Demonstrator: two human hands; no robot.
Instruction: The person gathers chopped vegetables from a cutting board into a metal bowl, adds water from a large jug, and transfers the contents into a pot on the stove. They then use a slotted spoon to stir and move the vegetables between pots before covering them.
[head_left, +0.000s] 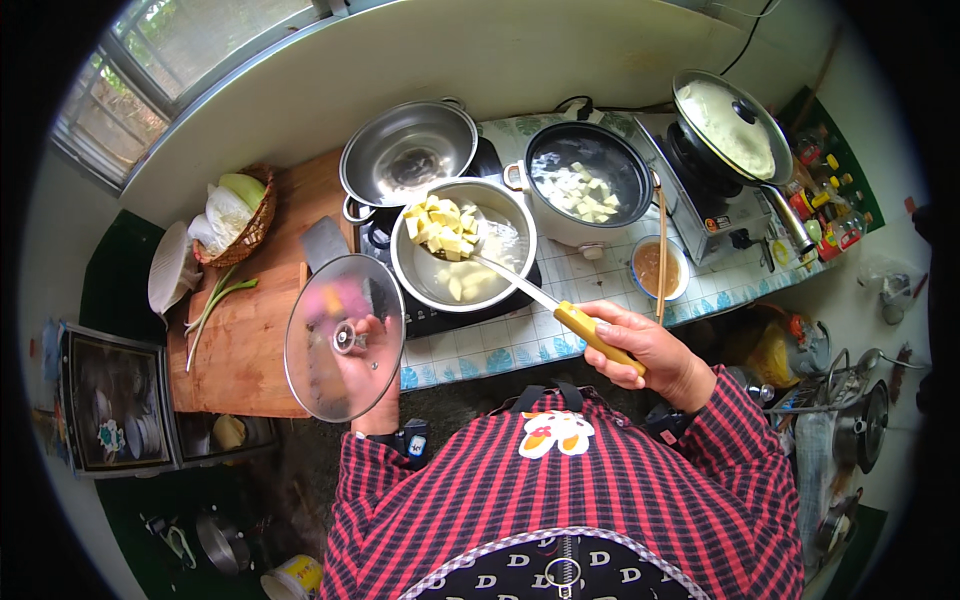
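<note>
My right hand (649, 349) grips the yellow handle of a metal skimmer or ladle (517, 279). Its bowl is heaped with pale yellow food chunks (442, 229) and hangs over the left part of a stainless steel pot (531, 259). More pale chunks (459, 283) lie in cloudy liquid in that pot. To the left, a round glass lid (311, 375) is tilted up in front of my left hand (365, 367). Through the glass I see my fingers around its knob. The lid stands apart from the pot, over the edge of the wooden board.
An empty steel wok (409, 154) sits behind the pot. On the right are an electric pot (589, 229) with white cubes in water, a bowl of brown liquid (652, 270) with chopsticks (661, 255) across it, and a lidded pan (731, 127). A cleaver (324, 241) and scallions (214, 307) lie left.
</note>
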